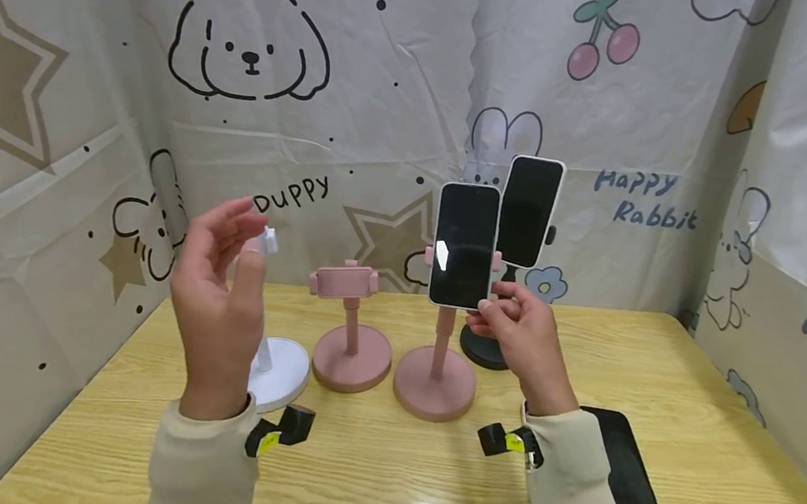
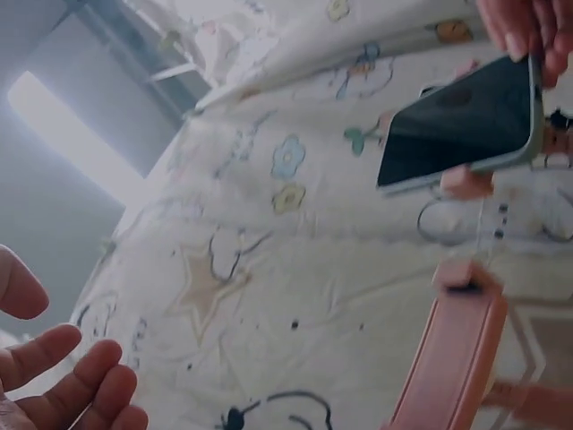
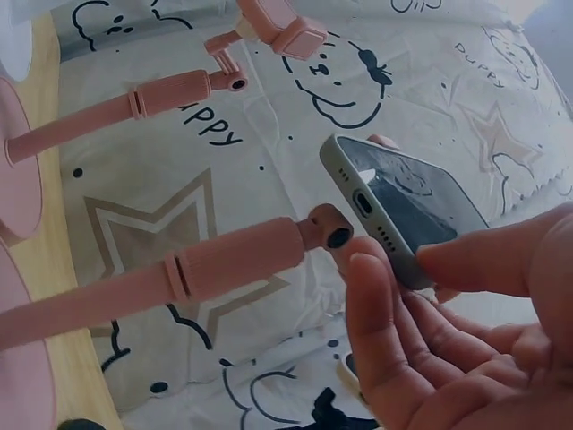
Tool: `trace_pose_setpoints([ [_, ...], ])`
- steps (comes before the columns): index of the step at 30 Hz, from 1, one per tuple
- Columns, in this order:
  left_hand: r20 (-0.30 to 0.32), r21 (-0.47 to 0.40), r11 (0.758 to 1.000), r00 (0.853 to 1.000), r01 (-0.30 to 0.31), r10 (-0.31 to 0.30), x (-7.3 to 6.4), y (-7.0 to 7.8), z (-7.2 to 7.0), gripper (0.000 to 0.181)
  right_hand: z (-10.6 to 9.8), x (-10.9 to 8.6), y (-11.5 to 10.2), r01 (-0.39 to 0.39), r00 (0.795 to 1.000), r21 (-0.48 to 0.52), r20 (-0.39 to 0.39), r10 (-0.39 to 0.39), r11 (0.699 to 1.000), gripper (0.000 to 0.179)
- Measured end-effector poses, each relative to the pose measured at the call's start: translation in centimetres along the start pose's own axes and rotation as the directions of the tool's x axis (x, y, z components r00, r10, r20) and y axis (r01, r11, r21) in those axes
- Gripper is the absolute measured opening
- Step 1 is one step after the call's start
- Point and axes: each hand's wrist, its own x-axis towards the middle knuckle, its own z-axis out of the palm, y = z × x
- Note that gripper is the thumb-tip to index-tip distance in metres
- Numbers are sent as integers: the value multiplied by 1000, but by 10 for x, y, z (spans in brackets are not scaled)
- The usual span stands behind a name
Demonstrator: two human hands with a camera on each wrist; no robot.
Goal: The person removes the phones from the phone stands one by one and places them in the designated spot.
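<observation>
While our right hand (image 1: 525, 338) pinches its lower right corner, the near phone (image 1: 465, 243) stands long axis upright, up and left of that grip, in the right pink stand (image 1: 435, 384). Our left hand (image 1: 216, 300), relaxed and empty, is farther left, past the left pink stand (image 1: 352, 361); the far phone (image 1: 528, 211) is behind, right.

Table (image 1: 360, 482), yellowish, wood-grained top. Standing on it, left to right: white stand (image 1: 283, 372), first pink stand (image 1: 351, 367), second pink stand (image 1: 434, 390), black stand (image 1: 482, 352) set further back. Lying flat, right side: black slab (image 1: 629, 477), partly hidden.
</observation>
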Motion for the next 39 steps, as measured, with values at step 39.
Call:
trace_pose_setpoints([
  [39,459,115,991,888,-71,11,-40,1,46,21,-35,-35,-43,119,851,-171,525,-12,978,78],
])
